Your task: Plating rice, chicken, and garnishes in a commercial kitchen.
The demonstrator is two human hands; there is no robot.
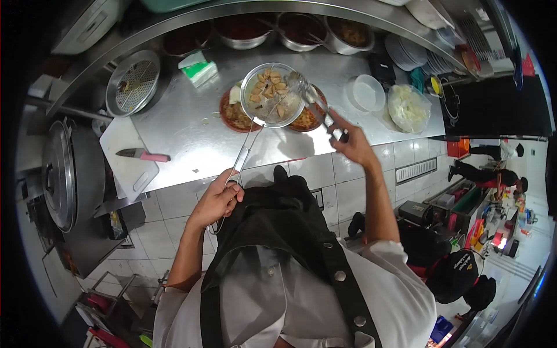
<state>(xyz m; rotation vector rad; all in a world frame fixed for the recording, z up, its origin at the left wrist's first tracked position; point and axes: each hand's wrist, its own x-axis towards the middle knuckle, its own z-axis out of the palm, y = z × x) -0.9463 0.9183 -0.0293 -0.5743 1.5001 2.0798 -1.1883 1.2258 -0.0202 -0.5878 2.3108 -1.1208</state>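
My left hand (219,195) grips the long wire handle of a round metal strainer (273,95), which is above the steel counter. Several browned chunks of food (272,87) lie in its mesh. In my right hand (353,141) is a pair of metal tongs (315,104); their blurred heads are at the strainer's right rim. Beneath the strainer, and partly hidden by it, are two reddish-brown dishes of food, a left dish (235,114) and a right dish (310,118). A pale piece of food (235,94) shows at the left dish's upper edge.
A pink-handled knife (143,154) lies on a white cutting board (126,150) at the left. A perforated pan (132,82), sauce pots (301,32), a plastic tub (366,93) and a filled plastic bag (409,108) stand around the counter. Co-workers (452,274) are at the right.
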